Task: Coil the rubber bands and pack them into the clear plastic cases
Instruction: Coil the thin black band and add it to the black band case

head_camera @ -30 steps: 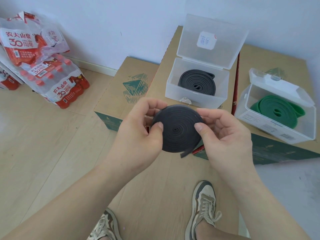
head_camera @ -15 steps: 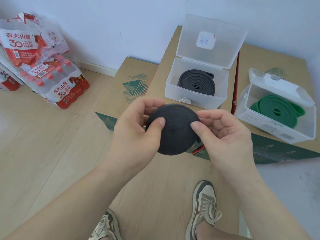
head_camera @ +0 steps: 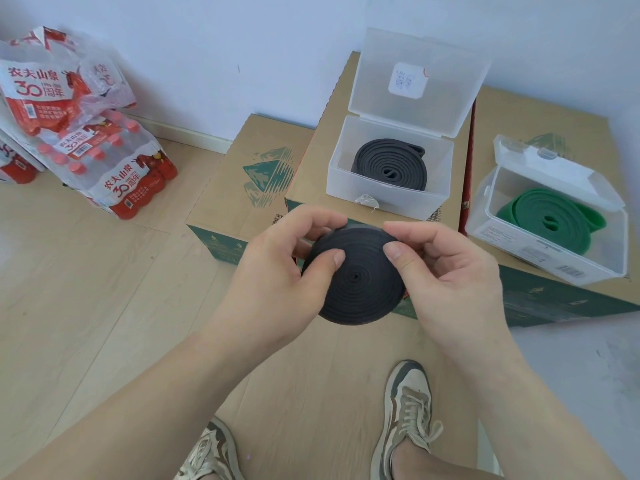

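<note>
The left hand (head_camera: 273, 271) and right hand (head_camera: 450, 271) both pinch the black coil (head_camera: 356, 289), thumbs on its face at 10 and 2 o'clock — held mid-air, centre frame. Coiling looks done; packing comes next. The open clear case (head_camera: 384, 200) at 12 o'clock already holds 1 black band (head_camera: 391, 168), so keep the grip tight while lowering it in.

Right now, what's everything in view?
held band: 1, black, coiled, between both hands
middle case: 1, clear, lid open, on a carton
black band: 1, coiled, inside middle case
right case: 1, clear, lid raised, on a carton
green band: 1, coiled, inside right case
cartons: 3, brown, against wall
water packs: at least 2, red, floor left
shoes: 2, grey-white, bottom
left hand: 1, grips held band
right hand: 1, grips held band
</note>
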{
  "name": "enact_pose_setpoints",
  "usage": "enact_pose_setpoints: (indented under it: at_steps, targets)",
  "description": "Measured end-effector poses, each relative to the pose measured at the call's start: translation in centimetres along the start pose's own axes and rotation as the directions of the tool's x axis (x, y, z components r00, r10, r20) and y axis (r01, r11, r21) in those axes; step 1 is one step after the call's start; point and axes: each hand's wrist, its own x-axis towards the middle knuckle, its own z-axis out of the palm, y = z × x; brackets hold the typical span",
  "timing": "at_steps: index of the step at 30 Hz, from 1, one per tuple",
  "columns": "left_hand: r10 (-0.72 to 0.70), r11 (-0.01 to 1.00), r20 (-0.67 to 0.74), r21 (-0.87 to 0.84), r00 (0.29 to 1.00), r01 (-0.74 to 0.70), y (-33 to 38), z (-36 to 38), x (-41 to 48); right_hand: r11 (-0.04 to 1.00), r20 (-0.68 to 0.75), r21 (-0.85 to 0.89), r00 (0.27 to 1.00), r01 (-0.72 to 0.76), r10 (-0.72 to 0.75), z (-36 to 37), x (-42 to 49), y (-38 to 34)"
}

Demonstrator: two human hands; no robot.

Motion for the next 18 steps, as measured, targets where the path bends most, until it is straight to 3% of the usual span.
enact_pose_setpoints:
  at_steps: [8,18]
  targets:
    - [-0.094,0.959,-0.003,-0.268,0.996,0.09,0.6,0.9,0.8,0.989,-0.116,0.146,0.992,-0.032,0.05,-0.3,0.4,-0.3]
    - [-0.09,0.952,-0.065,-0.299,0.994,0.067,2.7,2.9,0.5,0.99,-0.192,0.113,0.976,-0.082,0.102,-1.7,0.5,-1.9]
